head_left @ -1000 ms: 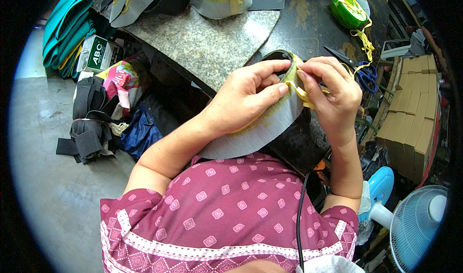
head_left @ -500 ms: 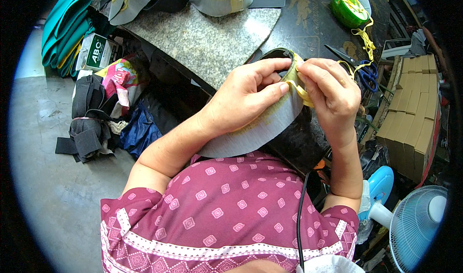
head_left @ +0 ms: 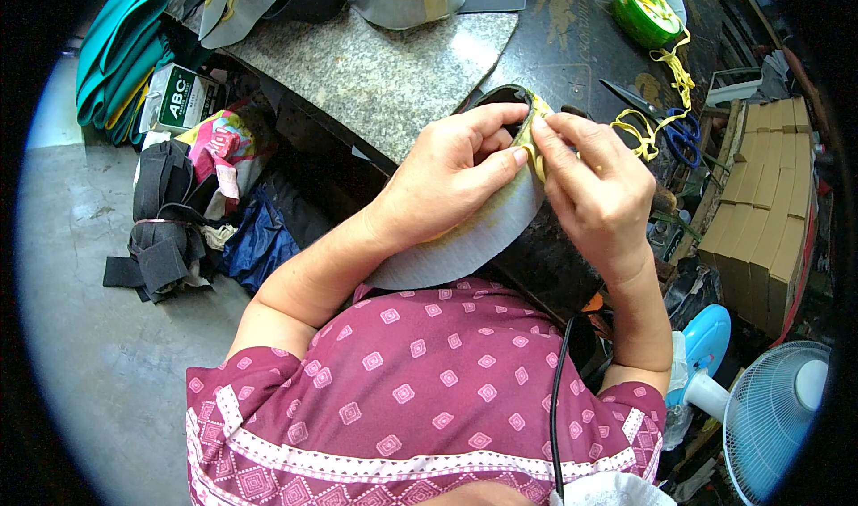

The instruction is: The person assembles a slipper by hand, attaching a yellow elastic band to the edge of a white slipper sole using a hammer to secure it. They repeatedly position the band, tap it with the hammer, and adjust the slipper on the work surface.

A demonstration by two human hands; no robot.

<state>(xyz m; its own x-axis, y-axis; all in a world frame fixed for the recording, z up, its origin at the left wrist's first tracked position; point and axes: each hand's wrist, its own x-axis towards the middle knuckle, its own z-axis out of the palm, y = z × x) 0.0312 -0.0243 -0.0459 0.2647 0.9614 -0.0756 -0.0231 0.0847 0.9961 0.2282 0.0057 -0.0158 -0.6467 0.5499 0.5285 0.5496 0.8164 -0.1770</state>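
Note:
My left hand (head_left: 442,180) is closed around a curved grey shoe-upper-like piece (head_left: 465,248), thumb on its outer face and fingers at the dark inner side. A yellowish, glue-like stain runs along its upper edge. At that edge my right hand (head_left: 599,189) pinches a thin yellow tape (head_left: 679,72); the fingertips of both hands almost meet there. The tape trails over the black table to a green-and-yellow roll (head_left: 645,19). Scissors with blue handles (head_left: 685,139) lie beside the trailing tape. My fingers hide part of the edge.
A speckled stone slab (head_left: 375,68) lies on the table, with similar grey pieces (head_left: 411,1) behind it. Folded green cloth (head_left: 116,50), a white-and-green box (head_left: 183,97) and dark fabric strips (head_left: 165,184) are at left. Stacked cardboard (head_left: 755,206) and a fan (head_left: 773,417) stand at right.
My right hand has moved slightly left, closer to my left fingertips. The loose yellow loop below the edge is gone from sight, and the tape beside my right hand hangs slacker.

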